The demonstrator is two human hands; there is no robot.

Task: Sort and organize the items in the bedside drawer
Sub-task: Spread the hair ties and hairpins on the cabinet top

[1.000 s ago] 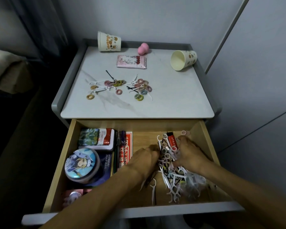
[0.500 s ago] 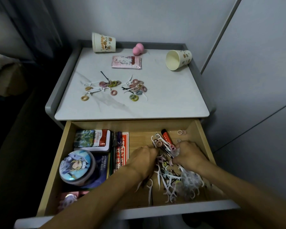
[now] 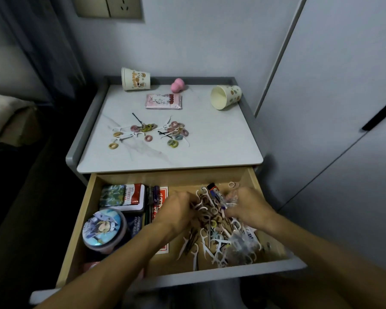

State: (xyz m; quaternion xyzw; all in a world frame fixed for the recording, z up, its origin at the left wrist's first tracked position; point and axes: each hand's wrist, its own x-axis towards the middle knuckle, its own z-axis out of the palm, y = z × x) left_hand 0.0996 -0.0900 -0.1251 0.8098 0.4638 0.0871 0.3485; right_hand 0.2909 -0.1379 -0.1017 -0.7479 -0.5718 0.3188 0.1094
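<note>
The wooden drawer stands pulled out under the nightstand top. A tangled pile of white floss picks, small hair ties and black hairpins fills its right half. My left hand reaches into the pile's back left, fingers curled around floss picks. My right hand is at the back right, fingertips curled on picks beside a red-capped lighter. A crumpled clear plastic bag lies under my right wrist. On the marble top, sorted hair ties and a few floss picks lie in small clusters.
The drawer's left half holds a round illustrated tin, a flat tin box, pens and a red card pack. Two paper cups lie on their sides at the back, with a pink sponge and pink packet.
Both hands stay in the pile and have shifted slightly toward the drawer's back. The camera has tilted up, so more wall shows.
</note>
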